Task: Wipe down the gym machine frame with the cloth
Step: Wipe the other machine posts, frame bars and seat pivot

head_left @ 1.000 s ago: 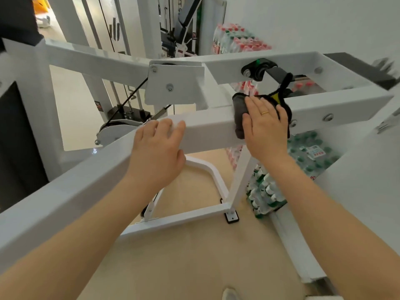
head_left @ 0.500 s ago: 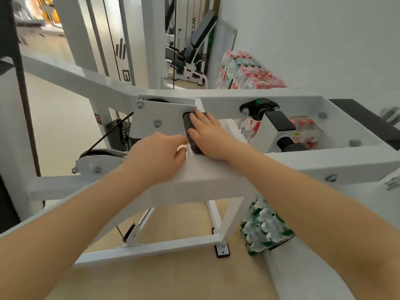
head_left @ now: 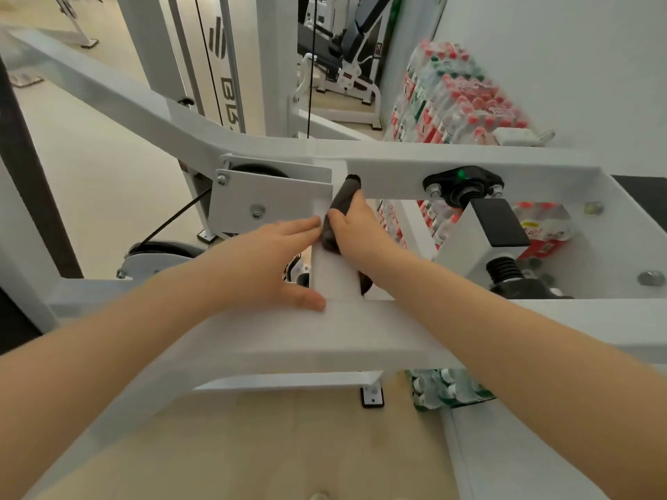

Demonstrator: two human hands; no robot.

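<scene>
Beige floor (head_left: pixel 90 182) under everything. White machine frame (head_left: pixel 469 153) standing on it via a base bar and a black-edged foot plate (head_left: pixel 371 396). Shrink-wrapped bottle packs on the floor: green-capped pack (head_left: pixel 447 389) just beside the foot plate, red-capped stack (head_left: pixel 458 102) against the wall. Further back, bench frame (head_left: pixel 346 81) also floor-standing. On the frame's short cross member: dark cloth (head_left: pixel 341 203), pressed by right hand (head_left: pixel 357 229); left hand (head_left: pixel 267 261) flat beside it.

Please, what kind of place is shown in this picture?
Most likely a gym: a white machine frame with a cable pulley, and a padded bench behind. Packs of bottled water stand by the wall.
</scene>
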